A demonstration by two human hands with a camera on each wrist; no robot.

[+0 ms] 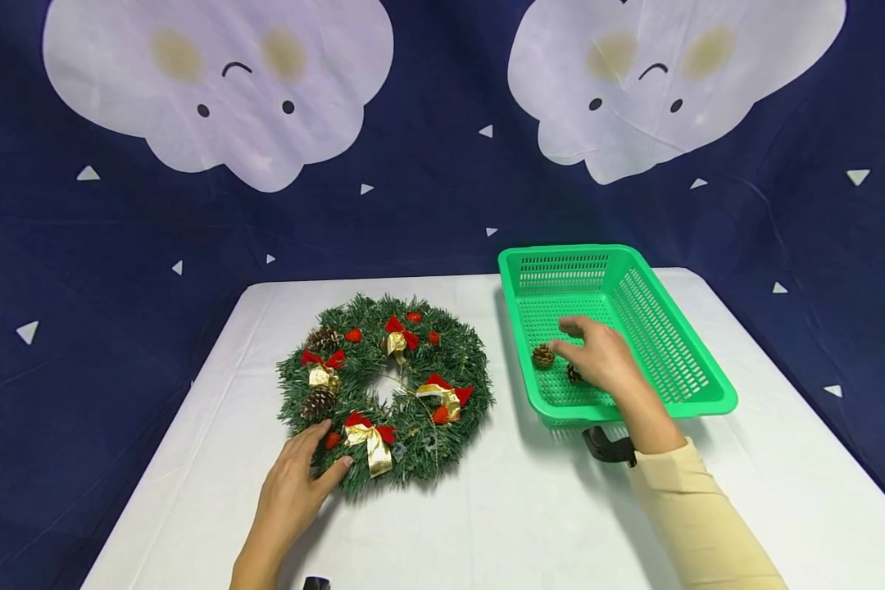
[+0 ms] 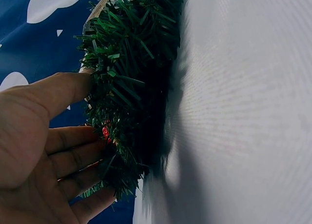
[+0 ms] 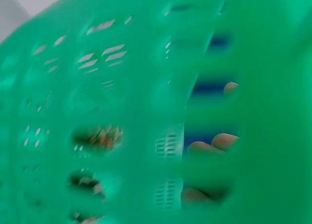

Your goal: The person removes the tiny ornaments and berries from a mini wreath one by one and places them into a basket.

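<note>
The wreath point(image 1: 460, 348) lies on the left half of the desk point(image 1: 487, 524), near its left edge; a strip of white cloth separates it from the green basket point(image 1: 715, 399), which stands by the far-right corner. The left hand point(image 1: 291, 475), its grip spread loosely, touches the wreath's near-left rim. The right hand point(image 1: 601, 356), thumb and fingers parted, grasps nothing above two pine cones point(image 1: 543, 356) near the basket's near-left corner.
</note>
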